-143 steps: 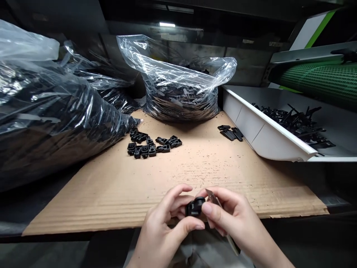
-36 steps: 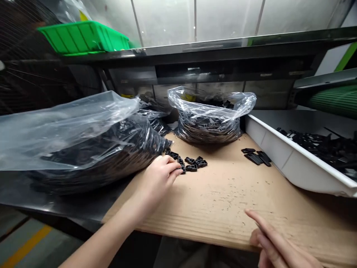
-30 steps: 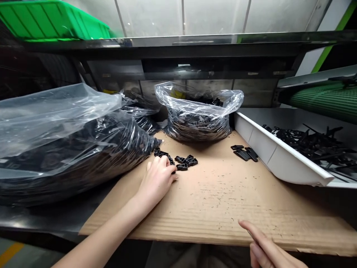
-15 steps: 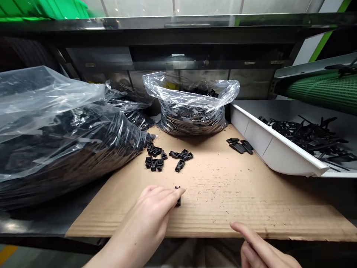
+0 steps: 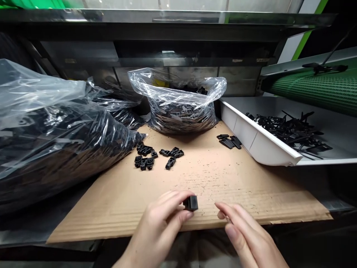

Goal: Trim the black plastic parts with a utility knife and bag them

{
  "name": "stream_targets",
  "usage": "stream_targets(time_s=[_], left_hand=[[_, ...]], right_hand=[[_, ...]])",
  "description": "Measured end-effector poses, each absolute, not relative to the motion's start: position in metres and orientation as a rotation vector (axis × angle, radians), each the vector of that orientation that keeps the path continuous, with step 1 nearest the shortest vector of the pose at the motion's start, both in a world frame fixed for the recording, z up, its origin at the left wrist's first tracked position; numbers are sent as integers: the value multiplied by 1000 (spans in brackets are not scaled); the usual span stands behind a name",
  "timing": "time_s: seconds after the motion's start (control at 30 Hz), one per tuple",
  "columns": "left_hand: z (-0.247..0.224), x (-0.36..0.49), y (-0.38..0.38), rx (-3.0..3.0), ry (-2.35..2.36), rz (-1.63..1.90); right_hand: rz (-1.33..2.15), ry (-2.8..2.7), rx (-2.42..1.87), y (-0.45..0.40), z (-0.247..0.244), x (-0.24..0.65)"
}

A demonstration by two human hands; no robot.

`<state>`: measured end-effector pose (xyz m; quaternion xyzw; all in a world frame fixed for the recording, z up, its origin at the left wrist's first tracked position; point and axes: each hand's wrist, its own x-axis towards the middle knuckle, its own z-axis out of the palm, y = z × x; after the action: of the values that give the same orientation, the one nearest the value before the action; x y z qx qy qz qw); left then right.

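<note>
My left hand (image 5: 164, 217) pinches a small black plastic block (image 5: 192, 203) between thumb and fingertips, just above the front of the cardboard sheet (image 5: 117, 208). To its right is my right hand (image 5: 245, 234), its fingers curled and thumb drawn in; whatever it may hold is too hidden to make out. The two hands are apart. Farther back lie a cluster of small black plastic parts (image 5: 145, 150) and a smaller group of similar parts (image 5: 170, 163). Several flat black pieces (image 5: 230, 141) rest beside the white tray (image 5: 259, 143).
A large clear plastic bag (image 5: 64, 137) filled with black parts bulges over the left side. Another open bag (image 5: 181, 115) of parts stands at the back. Black pieces (image 5: 292, 128) lie in the tray, under a green ribbed belt (image 5: 312, 87). Dark scraps dot the cardboard.
My left hand has picked the black block up off the cardboard and turned it. My right hand has moved up and left, closer to it. The view has shifted slightly right.
</note>
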<state>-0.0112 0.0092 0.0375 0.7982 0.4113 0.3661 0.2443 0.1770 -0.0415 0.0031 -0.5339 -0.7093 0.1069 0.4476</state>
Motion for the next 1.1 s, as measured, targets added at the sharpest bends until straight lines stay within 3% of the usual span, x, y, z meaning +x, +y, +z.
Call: stream_targets(time_s=[0.33,0.97,1.1], left_hand=[[5,8,-3,1917,1163,1184],[7,2,-3,1890,1089,1164],[6,1,-4,1911,1085,1132]], right_hand=[[336,-1920,-1188,-23,6,173],[56,-1860,-1366,-20,2,179],[334,-1754,-1318,-24,11,187]])
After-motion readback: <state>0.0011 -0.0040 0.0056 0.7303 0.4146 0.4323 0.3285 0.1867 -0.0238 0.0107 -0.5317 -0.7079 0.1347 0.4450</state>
